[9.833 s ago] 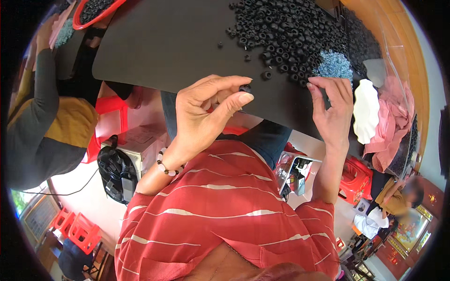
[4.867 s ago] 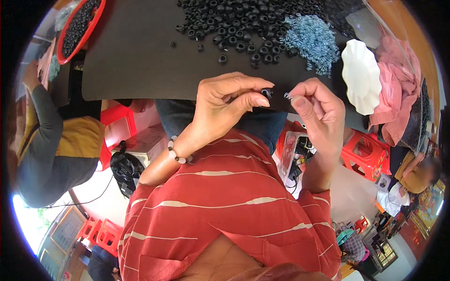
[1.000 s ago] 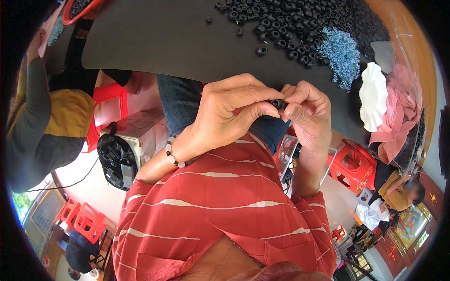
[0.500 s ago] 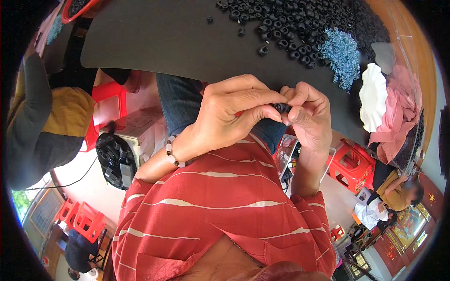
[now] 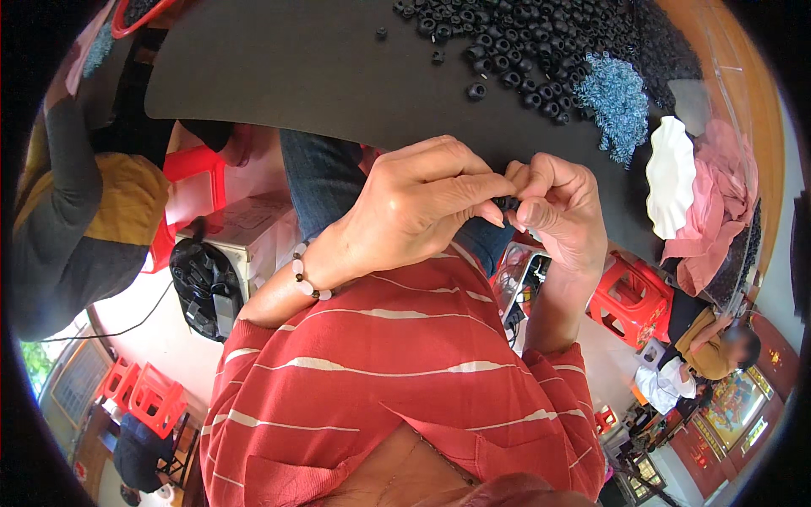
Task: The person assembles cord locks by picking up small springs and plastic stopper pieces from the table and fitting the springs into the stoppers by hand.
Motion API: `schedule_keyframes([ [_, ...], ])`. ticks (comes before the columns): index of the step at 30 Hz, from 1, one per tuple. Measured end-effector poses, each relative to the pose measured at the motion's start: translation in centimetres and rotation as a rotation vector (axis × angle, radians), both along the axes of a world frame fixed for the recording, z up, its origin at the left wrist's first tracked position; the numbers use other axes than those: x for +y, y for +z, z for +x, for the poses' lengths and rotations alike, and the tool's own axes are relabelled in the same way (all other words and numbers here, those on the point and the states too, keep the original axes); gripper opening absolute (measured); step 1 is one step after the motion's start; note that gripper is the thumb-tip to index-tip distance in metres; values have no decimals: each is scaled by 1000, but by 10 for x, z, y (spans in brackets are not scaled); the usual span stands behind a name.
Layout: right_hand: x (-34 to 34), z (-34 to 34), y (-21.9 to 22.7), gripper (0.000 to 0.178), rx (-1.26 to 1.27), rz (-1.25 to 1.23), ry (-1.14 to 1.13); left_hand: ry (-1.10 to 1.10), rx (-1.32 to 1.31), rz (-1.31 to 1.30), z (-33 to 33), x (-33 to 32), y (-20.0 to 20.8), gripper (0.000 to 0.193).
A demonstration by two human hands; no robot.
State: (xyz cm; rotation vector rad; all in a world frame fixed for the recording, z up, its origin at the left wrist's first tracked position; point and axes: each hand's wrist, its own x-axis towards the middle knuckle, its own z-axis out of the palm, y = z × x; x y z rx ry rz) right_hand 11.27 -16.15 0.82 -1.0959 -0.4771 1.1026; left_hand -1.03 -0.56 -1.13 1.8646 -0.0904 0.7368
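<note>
In front of my chest, a small black part [image 5: 507,204] sits pinched between the fingertips of both hands. My left hand [image 5: 416,199] grips it from the left with thumb and forefinger, a beaded bracelet [image 5: 298,268] on the wrist. From the right, thumb and bent fingers of my right hand [image 5: 564,209] close on its other end. Fingertips cover much of the part, so its exact shape is hidden. Beyond the hands, a heap of round black parts with holes [image 5: 541,63] lies on the dark table [image 5: 279,72]. Beside that heap is a pile of small clear-blue pieces [image 5: 615,101].
A white wavy-edged dish [image 5: 672,177] and a pink cloth [image 5: 718,203] lie at the table's right side. Red stools [image 5: 629,300] stand below on both sides. A person in a grey sleeve [image 5: 72,169] is at the left; another [image 5: 718,346] sits far right.
My hands have shifted slightly, and the black part has turned a little between the fingertips. The right hand has moved a bit to the right.
</note>
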Motion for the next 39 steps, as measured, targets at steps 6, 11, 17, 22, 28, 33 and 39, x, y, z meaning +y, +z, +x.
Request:
schedule_keyframes([
  [6,1,5,-1,19,13,33,38,-40,26,-75,0,0,-4,26],
  [11,-1,6,-1,19,23,84,1,-60,73,-196,0,1,-6,20],
  [17,0,2,-2,20,-59,-5,-26,-52,45,-159,2,-2,-7,23],
  [22,-1,3,-2,20,-95,-39,-8,-25,1,-82,3,-1,-7,28],
  [28,-1,1,-1,22,-42,-42,-8,16,-87,47,4,-1,-3,35],
  [33,4,-5,5,29,62,-55,-16,22,-79,4,3,-2,-2,39],
  [39,2,-3,11,37,139,-101,78,80,-65,43,-1,-5,1,44],
])
